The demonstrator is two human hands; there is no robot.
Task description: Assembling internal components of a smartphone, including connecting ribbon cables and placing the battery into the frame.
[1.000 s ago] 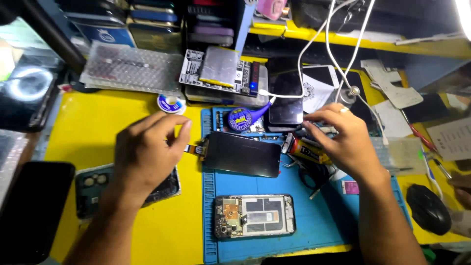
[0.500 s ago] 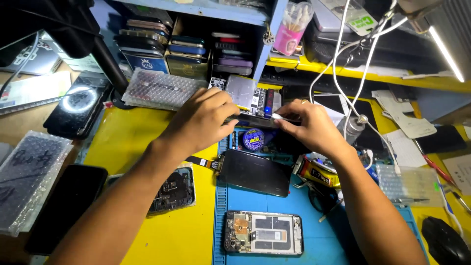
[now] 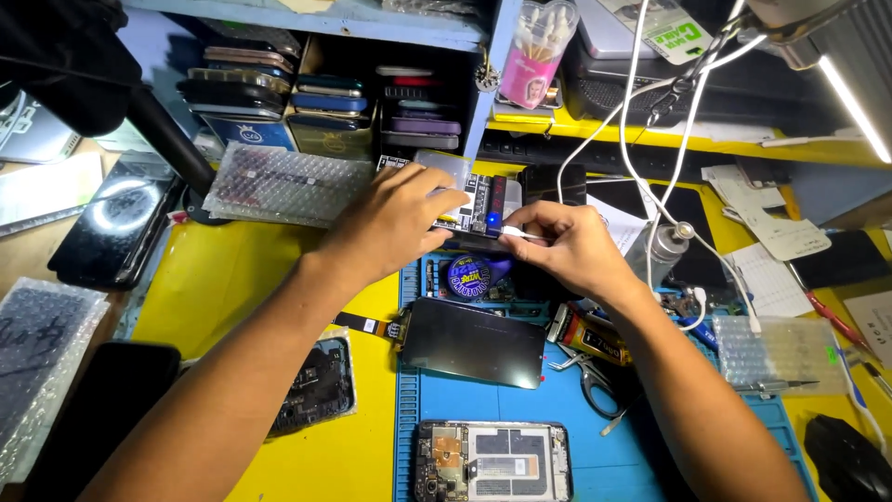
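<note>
We look down on a yellow tabletop (image 3: 242, 270) with a blue work mat (image 3: 650, 437) laid over its middle. At the back, a blue shelf (image 3: 372, 23) holds a stack of phones (image 3: 242, 93) on edge, and a pink cup of swabs (image 3: 537, 51) stands beside it.

On the mat lies a dark phone screen (image 3: 476, 342) with a ribbon cable (image 3: 367, 324) trailing off its left edge. Below it an opened phone body (image 3: 492, 462) lies face down with its inner parts showing. Another opened phone (image 3: 318, 385) rests on the yellow surface to the left, partly under our left forearm. A sheet of bubble wrap (image 3: 279, 183) lies at the back left.

Both arms reach to the far edge of the mat, where a small tester board (image 3: 474, 200) with a lit blue lamp sits just above a round blue tin (image 3: 471, 275). Our left hand (image 3: 395, 218) rests on the board's left part, fingers curled over it and pressing it down. Our right hand (image 3: 567, 244) pinches a thin white strip (image 3: 517, 235) between thumb and forefinger, its tip touching the board's near edge beside the lamp.

Scissors (image 3: 595, 381) and a yellow-and-black tube (image 3: 587, 335) lie on the mat just beneath the right wrist. White cables (image 3: 641, 102) hang down from above at the right.
</note>
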